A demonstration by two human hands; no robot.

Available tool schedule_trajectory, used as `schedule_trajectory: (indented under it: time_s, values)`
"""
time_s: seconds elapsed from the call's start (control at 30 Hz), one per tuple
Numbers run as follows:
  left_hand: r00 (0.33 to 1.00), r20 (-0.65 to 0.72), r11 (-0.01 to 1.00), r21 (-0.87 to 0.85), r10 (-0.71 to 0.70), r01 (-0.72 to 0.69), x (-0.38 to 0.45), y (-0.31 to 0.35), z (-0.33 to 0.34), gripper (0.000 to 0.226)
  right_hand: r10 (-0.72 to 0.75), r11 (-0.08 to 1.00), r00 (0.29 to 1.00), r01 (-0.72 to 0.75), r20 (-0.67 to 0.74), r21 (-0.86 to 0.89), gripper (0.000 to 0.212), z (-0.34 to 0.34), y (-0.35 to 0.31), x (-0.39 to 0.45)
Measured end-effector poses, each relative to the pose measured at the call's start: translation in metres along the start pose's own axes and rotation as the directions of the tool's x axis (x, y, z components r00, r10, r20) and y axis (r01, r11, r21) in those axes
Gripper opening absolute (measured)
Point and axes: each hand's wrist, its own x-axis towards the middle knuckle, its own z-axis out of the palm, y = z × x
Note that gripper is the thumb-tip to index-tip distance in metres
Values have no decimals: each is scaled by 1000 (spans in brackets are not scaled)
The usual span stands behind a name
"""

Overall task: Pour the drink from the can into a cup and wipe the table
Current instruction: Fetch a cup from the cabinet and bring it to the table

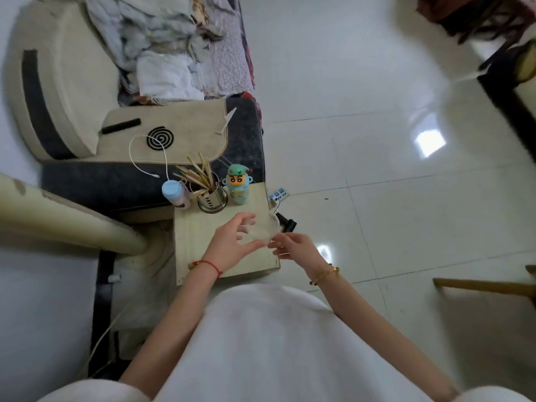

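A clear plastic cup (262,231) is held tilted on its side just above the right part of the small cream table (197,245). My left hand (232,242) curls around it from the left, thumb under it and fingers over it. My right hand (294,248) pinches the cup's near edge from the right. The cup looks empty and is blurred. A pink container with a pale blue lid (174,194) stands at the table's far left corner; I cannot tell whether it is the can. No cloth lies on the table.
A metal holder full of chopsticks (211,195) and a green cartoon figure bottle (239,184) stand along the table's far edge. A black object (285,223) sits off the right edge. A sofa with a mosquito coil (158,137) lies beyond; tiled floor is to the right.
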Motion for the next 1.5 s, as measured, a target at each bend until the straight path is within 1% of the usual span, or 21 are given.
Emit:
schedule_trajectory:
  time_s: [0.13, 0.23, 0.37, 0.47, 0.67, 0.77, 0.9, 1.0, 1.2, 1.37, 1.5]
  values:
    - [994, 88, 997, 6, 71, -72, -10, 15, 4, 66, -32, 992, 990, 48, -136, 113, 25, -1, 16, -31]
    - [973, 187, 989, 26, 138, -145, -12, 29, 12, 65, -31, 972, 970, 86, -243, 218, 24, -3, 27, -55]
    - [915, 332, 961, 76, 227, -266, -11, 55, 34, 69, -4, 943, 929, 127, -370, 309, 24, -18, 43, -87]
    - [854, 439, 935, 77, 280, -346, -13, 75, 60, 66, 26, 903, 883, 179, -468, 390, 25, -32, 59, -114]
    - [700, 622, 872, 58, 349, -486, -35, 112, 121, 62, 114, 826, 766, 280, -632, 489, 27, -53, 99, -170]
    - [610, 700, 835, 37, 370, -549, -53, 125, 156, 57, 165, 779, 706, 335, -688, 530, 28, -62, 126, -200]
    - [486, 783, 776, 6, 389, -631, -86, 143, 208, 58, 229, 729, 625, 397, -746, 557, 28, -77, 166, -243]
    - [406, 819, 741, -33, 404, -671, -118, 155, 253, 57, 262, 703, 565, 444, -783, 556, 29, -91, 196, -282]
    - [231, 884, 693, -134, 407, -708, -202, 182, 352, 59, 338, 691, 430, 490, -837, 531, 29, -130, 271, -375]
    - [89, 915, 640, -203, 392, -741, -272, 199, 432, 60, 413, 676, 322, 519, -852, 523, 28, -156, 332, -445]
    - [-14, 928, 592, -248, 372, -767, -323, 209, 484, 61, 468, 655, 250, 547, -848, 522, 29, -165, 371, -493]
